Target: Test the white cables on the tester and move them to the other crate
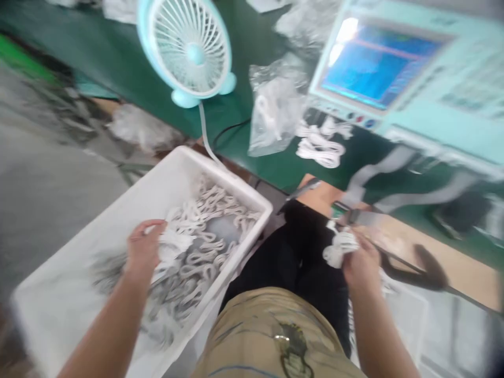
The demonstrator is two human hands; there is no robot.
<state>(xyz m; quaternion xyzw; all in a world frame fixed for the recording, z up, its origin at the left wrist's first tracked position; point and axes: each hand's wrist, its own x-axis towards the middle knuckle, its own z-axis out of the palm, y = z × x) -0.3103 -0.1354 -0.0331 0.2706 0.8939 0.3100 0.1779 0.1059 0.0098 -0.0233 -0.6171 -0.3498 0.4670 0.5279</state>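
Over a big white bin [98,199], my left hand [145,245] pinches a white bundle [173,244], perhaps coiled cable or cord; the blur hides the detail. Rows of coiled white cables [208,254] lie below it in the bin. My right hand [361,261] is closed on a white coiled cable [339,249], held above the right side of my lap and near the wooden board at the table edge.
A light blue fan [192,52] stands on the green table [236,123]. Beside it are a plastic bag [275,110], white cable coils [321,147] and a device with a blue screen [366,63]. Scissors with dark handles [429,268] lie near the wooden board [468,262].
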